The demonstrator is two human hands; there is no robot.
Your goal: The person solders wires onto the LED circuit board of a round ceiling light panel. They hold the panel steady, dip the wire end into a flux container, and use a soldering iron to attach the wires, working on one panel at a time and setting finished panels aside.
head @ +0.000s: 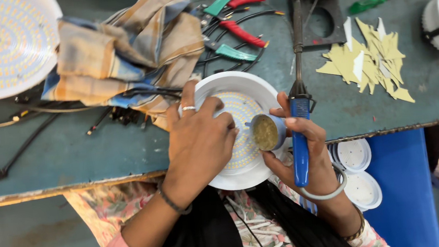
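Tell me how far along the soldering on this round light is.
Done: one LED disc lies aside, top left. In hand: left hand steadies the white lamp; right hand holds the blue soldering iron and a small flux tin. Left: white caps stacked beside the lap.

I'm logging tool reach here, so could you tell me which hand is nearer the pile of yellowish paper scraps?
Right. The right hand lies below-left of the pile of yellowish paper scraps; the left hand is farther left.

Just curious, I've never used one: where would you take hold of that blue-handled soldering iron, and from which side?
Probably by the blue handle, not the dark metal shaft, which looks like the working end. The soldering iron points away across the table, handle nearest the person, so come from the near side, as the right hand does, fingers wrapped around the handle.
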